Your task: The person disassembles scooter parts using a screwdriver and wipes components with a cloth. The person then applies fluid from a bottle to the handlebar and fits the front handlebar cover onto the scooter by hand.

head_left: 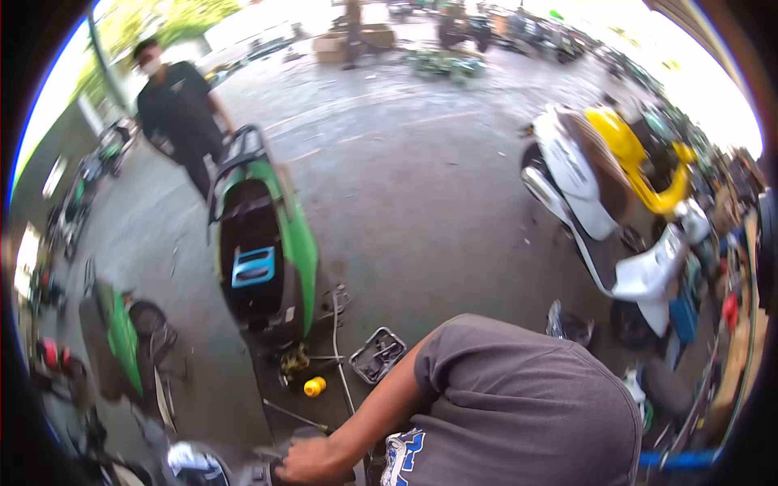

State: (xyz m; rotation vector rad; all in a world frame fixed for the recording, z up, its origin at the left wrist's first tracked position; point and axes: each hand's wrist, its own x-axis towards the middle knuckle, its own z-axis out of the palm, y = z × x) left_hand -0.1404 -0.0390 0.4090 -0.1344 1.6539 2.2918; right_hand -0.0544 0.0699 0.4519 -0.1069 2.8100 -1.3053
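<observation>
My right arm in a grey sleeve reaches across the bottom of the view. My right hand (pixel 312 463) is closed at the lower edge, against a dark part whose kind I cannot make out; the fingertips are mostly hidden. Left of it is a shiny rounded silver-and-dark piece (pixel 194 464), cut off by the frame. Just beyond the hand lie a thin metal rod (pixel 296 415), a yellow cap-like piece (pixel 314 387) and an open tray of tools (pixel 378 355). My left hand is out of view.
A green scooter (pixel 301 251) with its seat compartment open and a blue piece (pixel 254 267) inside stands ahead. A masked person (pixel 180 109) stands behind it. Green bodywork (pixel 121 336) is at left; a white scooter (pixel 571 166) and yellow bodywork (pixel 624 146) are at right.
</observation>
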